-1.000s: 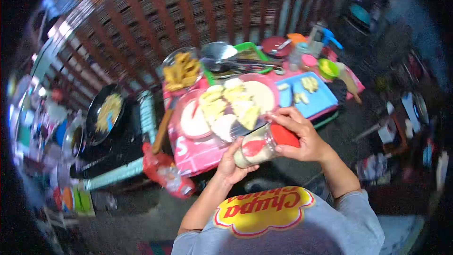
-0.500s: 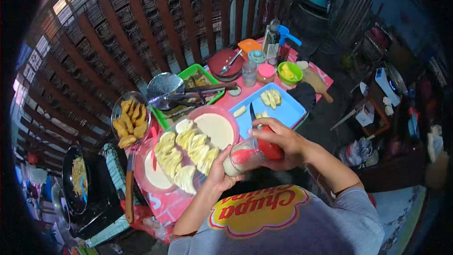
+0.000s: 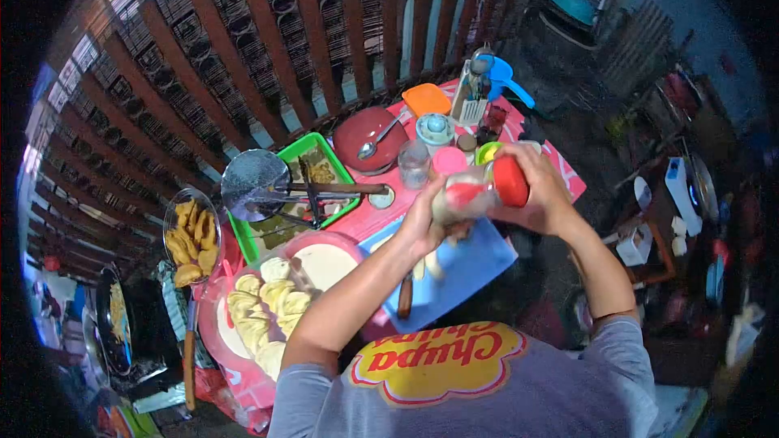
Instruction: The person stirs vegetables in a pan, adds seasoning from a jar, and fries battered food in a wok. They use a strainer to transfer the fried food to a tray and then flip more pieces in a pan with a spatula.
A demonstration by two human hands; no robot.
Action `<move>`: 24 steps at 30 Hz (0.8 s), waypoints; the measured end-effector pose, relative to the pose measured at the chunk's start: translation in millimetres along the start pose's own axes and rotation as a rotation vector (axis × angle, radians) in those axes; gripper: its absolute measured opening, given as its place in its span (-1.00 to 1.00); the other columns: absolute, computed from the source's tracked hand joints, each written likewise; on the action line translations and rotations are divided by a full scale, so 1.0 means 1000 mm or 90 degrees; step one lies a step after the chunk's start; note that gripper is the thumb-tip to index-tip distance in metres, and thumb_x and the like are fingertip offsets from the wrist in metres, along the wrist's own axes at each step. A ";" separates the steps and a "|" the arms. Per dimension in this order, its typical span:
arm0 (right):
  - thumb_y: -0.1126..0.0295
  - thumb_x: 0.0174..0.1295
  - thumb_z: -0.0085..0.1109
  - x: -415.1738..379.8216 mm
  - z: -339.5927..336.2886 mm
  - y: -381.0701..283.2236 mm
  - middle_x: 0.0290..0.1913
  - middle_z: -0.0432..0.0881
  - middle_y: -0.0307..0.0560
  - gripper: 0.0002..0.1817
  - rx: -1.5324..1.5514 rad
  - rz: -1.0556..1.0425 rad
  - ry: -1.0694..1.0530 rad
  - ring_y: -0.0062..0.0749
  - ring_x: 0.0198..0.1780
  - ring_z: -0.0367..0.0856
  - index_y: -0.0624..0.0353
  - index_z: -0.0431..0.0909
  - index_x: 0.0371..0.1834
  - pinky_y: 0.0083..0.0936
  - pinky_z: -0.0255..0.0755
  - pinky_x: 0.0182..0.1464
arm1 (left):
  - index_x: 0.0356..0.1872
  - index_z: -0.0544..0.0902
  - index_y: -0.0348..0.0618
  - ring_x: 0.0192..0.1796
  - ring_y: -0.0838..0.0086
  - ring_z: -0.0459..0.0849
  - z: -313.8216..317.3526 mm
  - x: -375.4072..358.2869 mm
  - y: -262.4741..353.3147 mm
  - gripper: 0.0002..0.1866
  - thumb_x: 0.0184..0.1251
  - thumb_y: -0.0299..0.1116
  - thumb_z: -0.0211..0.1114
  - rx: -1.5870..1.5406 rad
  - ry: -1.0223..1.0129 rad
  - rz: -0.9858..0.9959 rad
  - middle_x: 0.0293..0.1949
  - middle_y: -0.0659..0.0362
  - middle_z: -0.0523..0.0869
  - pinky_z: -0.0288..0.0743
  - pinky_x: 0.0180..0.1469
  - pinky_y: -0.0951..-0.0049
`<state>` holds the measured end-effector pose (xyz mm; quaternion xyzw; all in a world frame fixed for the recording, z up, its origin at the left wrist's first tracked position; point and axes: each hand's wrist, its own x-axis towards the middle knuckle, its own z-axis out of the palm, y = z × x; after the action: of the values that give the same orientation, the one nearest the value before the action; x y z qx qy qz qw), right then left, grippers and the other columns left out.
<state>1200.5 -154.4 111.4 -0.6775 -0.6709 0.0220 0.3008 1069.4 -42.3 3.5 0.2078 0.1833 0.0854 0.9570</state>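
Observation:
A clear jar (image 3: 458,197) with pale contents and a red patch on its side lies tilted on its side above the table. My left hand (image 3: 423,217) is closed around the jar's body. At the other end, my right hand (image 3: 542,191) grips its red lid (image 3: 510,182), which appears to be on the jar. Beneath them is a blue tray (image 3: 479,272) with pale peeled pieces, partly hidden by my left hand and the jar. A knife with a brown handle (image 3: 405,296) rests on that tray. Fan-cut yellowish pieces (image 3: 272,300) are piled left of my left forearm.
Pink bowls of pale batter (image 3: 324,264) stand at the left. Behind are a green tray (image 3: 304,146) with a strainer (image 3: 256,182), a dark red plate (image 3: 353,134) with a spoon, and a pink-lidded jar (image 3: 449,162). Fried pieces (image 3: 191,235) fill a bowl far left.
Both hands have lifted the jar up and away from my body, over the blue tray and toward the pink-lidded jar. The camera view has shifted as well.

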 end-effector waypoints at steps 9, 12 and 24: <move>0.31 -0.38 0.29 0.108 0.010 0.145 -0.17 0.31 0.03 -0.35 -0.165 -0.009 0.005 -0.04 -0.10 0.36 0.11 0.26 -0.09 -0.29 0.32 -0.12 | -0.02 0.29 -0.07 -0.05 0.39 0.40 0.004 0.120 0.022 -0.64 0.22 -0.14 -0.06 0.011 0.147 0.169 -0.10 0.24 0.38 0.39 -0.09 0.39; 0.24 -0.33 0.26 0.134 0.047 0.192 -0.12 0.27 0.08 -0.36 -0.195 0.004 -0.063 0.02 -0.12 0.35 0.10 0.27 -0.08 -0.25 0.31 -0.12 | 0.00 0.28 -0.08 -0.03 0.47 0.39 0.009 0.073 0.017 -0.66 0.22 -0.24 -0.03 0.028 0.234 0.173 -0.07 0.26 0.38 0.40 -0.10 0.44; 0.18 -0.34 0.29 0.163 0.133 0.259 0.10 0.17 0.19 -0.09 -0.187 0.033 -0.351 0.09 0.15 0.10 0.11 0.03 0.16 -0.23 0.09 0.15 | -0.04 0.35 -0.05 -0.15 0.55 0.46 -0.038 -0.154 -0.037 -0.72 0.25 -0.28 -0.06 -0.135 0.576 0.578 -0.15 0.25 0.45 0.42 -0.22 0.54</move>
<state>1391.1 67.6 -49.4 -0.6989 -0.7059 0.1154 0.0059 916.3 -98.9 4.4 0.1129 0.4529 0.5783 0.6691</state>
